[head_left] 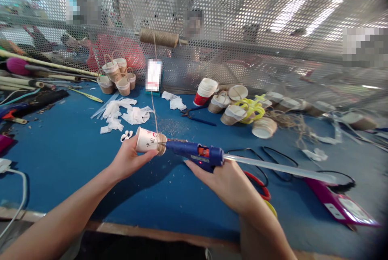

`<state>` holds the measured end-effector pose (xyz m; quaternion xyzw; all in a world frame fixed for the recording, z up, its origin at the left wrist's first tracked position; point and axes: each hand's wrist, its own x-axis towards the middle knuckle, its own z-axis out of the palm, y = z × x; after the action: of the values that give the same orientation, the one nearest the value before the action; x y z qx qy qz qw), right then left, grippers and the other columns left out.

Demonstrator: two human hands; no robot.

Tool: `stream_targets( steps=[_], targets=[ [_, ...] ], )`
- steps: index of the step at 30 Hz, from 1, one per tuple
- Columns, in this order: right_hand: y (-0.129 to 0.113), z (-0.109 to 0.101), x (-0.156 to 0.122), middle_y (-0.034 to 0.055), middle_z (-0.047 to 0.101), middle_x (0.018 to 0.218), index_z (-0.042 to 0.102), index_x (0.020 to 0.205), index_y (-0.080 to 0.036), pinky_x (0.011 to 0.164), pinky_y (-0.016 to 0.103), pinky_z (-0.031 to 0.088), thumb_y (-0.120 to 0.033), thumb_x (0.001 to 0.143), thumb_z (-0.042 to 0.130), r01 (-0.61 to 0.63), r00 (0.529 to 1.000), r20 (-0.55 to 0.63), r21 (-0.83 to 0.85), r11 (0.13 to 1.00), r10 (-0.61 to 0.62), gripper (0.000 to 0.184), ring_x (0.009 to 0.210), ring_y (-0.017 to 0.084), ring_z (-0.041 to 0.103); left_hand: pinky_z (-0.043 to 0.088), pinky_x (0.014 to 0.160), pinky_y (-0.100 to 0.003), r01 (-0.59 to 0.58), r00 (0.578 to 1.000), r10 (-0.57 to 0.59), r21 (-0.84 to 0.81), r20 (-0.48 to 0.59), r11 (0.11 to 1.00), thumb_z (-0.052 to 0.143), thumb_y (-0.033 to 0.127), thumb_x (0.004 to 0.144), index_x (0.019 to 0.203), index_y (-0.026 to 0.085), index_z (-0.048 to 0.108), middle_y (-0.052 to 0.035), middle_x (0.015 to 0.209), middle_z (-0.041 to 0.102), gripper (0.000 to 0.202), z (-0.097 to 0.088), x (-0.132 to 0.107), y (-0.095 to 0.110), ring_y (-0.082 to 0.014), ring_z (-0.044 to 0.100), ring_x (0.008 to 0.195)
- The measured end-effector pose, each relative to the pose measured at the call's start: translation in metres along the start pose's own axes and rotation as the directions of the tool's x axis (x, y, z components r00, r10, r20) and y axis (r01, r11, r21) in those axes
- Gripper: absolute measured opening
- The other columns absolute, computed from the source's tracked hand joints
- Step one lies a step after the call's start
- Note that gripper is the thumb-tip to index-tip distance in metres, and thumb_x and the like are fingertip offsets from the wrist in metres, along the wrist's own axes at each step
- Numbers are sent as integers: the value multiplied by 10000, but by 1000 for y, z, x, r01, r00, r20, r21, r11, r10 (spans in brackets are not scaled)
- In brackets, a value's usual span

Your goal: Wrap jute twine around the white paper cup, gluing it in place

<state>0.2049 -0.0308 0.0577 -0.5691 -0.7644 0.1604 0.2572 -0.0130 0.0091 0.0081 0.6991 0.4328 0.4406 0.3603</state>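
Observation:
My left hand [129,155] is closed around a white paper cup [144,140] lying on its side in the air. Brown twine [161,145] is wound around the cup's right end, and a strand runs from it up to a twine spool [159,38] on a rod. In my right hand [226,181] is a blue hot glue gun [194,153], gripped by its handle. Its nozzle is at the twine-wrapped end; whether they touch I cannot tell. A long clear glue stick [279,168] sticks out of the gun's back, and a small red light glows on its side.
Twine-wrapped cups with handles [112,72] stand at the back left. Crumpled white paper [136,115] and blue-handled pliers [198,119] lie mid-table. More cups [263,127] and loose twine are on the right, near a purple power strip [342,203]. A perforated metal screen [224,13] rises behind.

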Motion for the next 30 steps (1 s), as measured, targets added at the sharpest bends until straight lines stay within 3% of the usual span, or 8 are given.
stream_targets(
  steps=[7,15,18,20,22,24,27,30],
  targets=[
    [-4,-7,3,-26,494,422,534,542,-213,420,247,376,-328,755,522,-74,997,18,52,996,73,243,416,128,468,526,741,-312,-311,950,310,132,28,941,626,224,737,801,141,641,-84,862,705,106,0,-2,-2,-189,644,809],
    [-8,-7,9,-41,462,420,468,549,-205,404,239,366,-356,703,562,-308,951,107,236,921,291,235,380,103,427,506,789,-372,-407,913,400,200,74,892,604,196,749,788,152,641,-68,810,711,70,-1,-2,2,-186,658,747],
    [-3,-9,15,-45,452,391,455,530,-194,390,228,354,-403,704,574,-394,917,195,325,860,347,297,351,87,413,497,822,-382,-411,911,406,194,65,891,603,191,745,784,155,647,-64,797,710,69,-1,-3,4,-195,654,784],
    [5,-9,21,-58,447,397,498,588,-180,396,217,346,-388,697,588,-376,926,198,423,824,321,251,352,75,404,513,800,-359,-388,921,386,182,45,904,610,196,736,783,152,649,-70,805,708,75,-1,-3,5,-201,651,808],
    [17,-9,29,-70,448,419,518,647,-172,389,202,325,-354,670,616,-357,932,146,527,771,332,208,364,65,394,529,767,-334,-354,934,355,168,22,920,617,199,725,780,148,651,-79,832,704,82,-1,-3,5,-203,651,816],
    [31,-9,39,-51,494,476,514,635,-163,398,191,328,-318,640,641,-365,908,36,559,745,418,200,412,65,432,536,751,-323,-320,946,323,154,3,935,620,201,719,783,144,652,-84,856,699,91,-1,-4,5,-202,654,809],
    [52,-6,50,-4,571,578,548,661,-147,429,188,363,-295,661,626,-416,852,-78,500,760,517,167,474,74,484,538,750,-328,-281,959,284,137,-6,950,622,214,717,800,138,653,-87,873,697,116,-2,-3,5,-204,658,793],
    [70,2,58,14,559,537,544,598,-143,408,193,361,-284,717,582,-469,826,-95,430,772,555,189,435,73,465,539,751,-338,-244,970,245,127,10,961,626,228,715,814,134,654,-93,884,697,140,-3,-3,7,-210,661,787]
  ],
)
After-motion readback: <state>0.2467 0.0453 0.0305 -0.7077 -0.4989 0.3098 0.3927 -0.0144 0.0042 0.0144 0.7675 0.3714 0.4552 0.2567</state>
